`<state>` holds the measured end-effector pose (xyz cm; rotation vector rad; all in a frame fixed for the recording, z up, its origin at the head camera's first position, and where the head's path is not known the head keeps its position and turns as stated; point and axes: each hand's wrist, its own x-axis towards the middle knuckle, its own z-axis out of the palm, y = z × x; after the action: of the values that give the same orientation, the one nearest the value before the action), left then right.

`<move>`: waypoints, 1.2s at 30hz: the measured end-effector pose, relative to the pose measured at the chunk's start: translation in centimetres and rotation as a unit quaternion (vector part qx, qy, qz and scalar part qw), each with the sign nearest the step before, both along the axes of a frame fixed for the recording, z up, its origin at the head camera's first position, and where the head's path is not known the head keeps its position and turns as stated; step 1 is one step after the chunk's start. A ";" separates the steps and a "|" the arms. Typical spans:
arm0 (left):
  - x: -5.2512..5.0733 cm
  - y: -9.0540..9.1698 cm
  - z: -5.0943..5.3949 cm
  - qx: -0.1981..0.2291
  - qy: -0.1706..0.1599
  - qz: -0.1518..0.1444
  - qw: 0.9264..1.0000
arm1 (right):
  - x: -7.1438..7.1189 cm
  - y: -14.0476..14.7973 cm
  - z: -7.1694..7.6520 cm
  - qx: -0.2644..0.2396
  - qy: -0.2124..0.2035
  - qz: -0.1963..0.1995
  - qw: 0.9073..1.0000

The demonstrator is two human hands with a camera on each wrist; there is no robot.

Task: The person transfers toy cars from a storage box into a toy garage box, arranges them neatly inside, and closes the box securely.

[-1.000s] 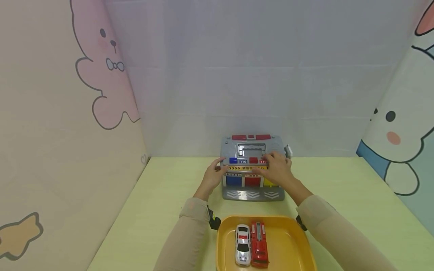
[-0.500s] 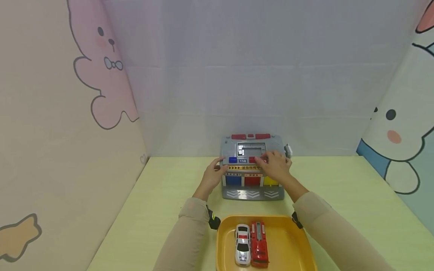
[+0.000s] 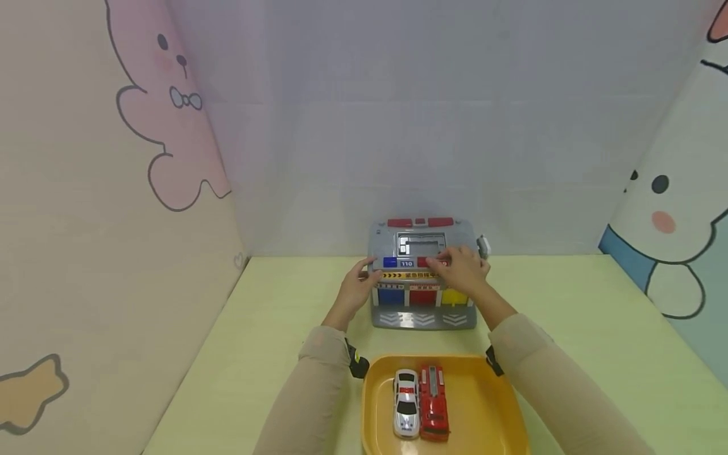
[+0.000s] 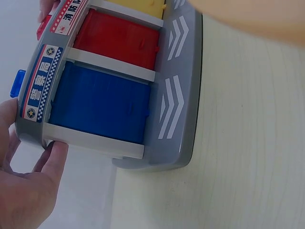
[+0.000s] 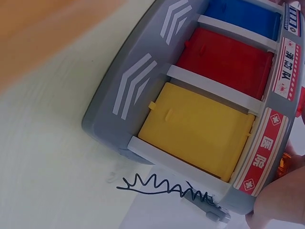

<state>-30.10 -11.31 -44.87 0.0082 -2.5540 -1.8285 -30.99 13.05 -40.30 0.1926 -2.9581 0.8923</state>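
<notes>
A grey toy garage [image 3: 423,321] stands at the back of the table. Its front has blue [image 4: 100,102], red [image 4: 119,40] and yellow [image 5: 195,129] doors, all closed. At its left end my left hand [image 3: 354,292] grips the roof edge, thumb below the lip and fingers above. My right hand [image 3: 463,273] is at the roof's right front, fingers curled over it and thumb beside the red button [image 3: 423,261]. In the right wrist view, that hand lies round the roof's end by an orange button [image 5: 284,164]. The blue button [image 4: 17,83] is uncovered.
Nearer me, a yellow tray [image 3: 483,404] holds a white police car [image 3: 406,407] and a red fire truck [image 3: 434,411] side by side. A dark coiled cord [image 5: 162,183] and a grey part [image 5: 207,207] are at the garage's right end. Walls surround the table.
My right thumb has moved up from the garage's front banner to the roof beside the red button. The left hand keeps its grip. The head view has tilted slightly downward.
</notes>
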 end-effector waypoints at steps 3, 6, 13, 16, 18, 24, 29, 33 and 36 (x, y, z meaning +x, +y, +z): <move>0.1 0.0 0.0 0.000 -0.001 0.001 1.000 | 0.1 0.0 0.0 -0.008 0.000 0.000 1.000; 0.4 -0.2 -0.1 -0.003 -0.005 0.008 1.000 | 0.2 -0.2 -0.3 -0.011 -0.001 0.005 1.000; 0.6 -0.4 0.0 -0.005 -0.004 0.008 1.000 | 0.3 -0.4 -0.6 -0.011 0.004 0.002 1.000; 0.6 -0.3 0.0 -0.005 -0.003 0.007 1.000 | 0.2 -0.3 -0.6 -0.010 0.004 0.000 1.000; 0.5 -0.3 -0.1 -0.005 -0.002 0.007 1.000 | 0.2 -0.3 -0.6 -0.010 0.004 -0.001 1.000; 0.4 -0.3 -0.2 -0.006 -0.001 0.007 1.000 | 0.1 -0.4 -0.6 -0.009 0.004 0.000 1.000; 0.4 -0.4 -0.1 -0.003 0.004 0.000 1.000 | 0.0 -0.5 -0.6 -0.016 0.001 -0.006 1.000; 0.5 -0.4 -0.1 -0.004 0.003 0.000 1.000 | 0.0 -0.5 -0.4 -0.020 -0.005 -0.010 1.000; 0.6 -0.3 0.0 -0.003 0.001 0.002 1.000 | 0.1 -0.5 -0.2 -0.022 -0.008 -0.012 1.000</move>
<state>-29.50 -11.62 -44.83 0.0132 -2.5570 -1.8174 -30.89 12.55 -40.52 0.1495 -2.9451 0.9599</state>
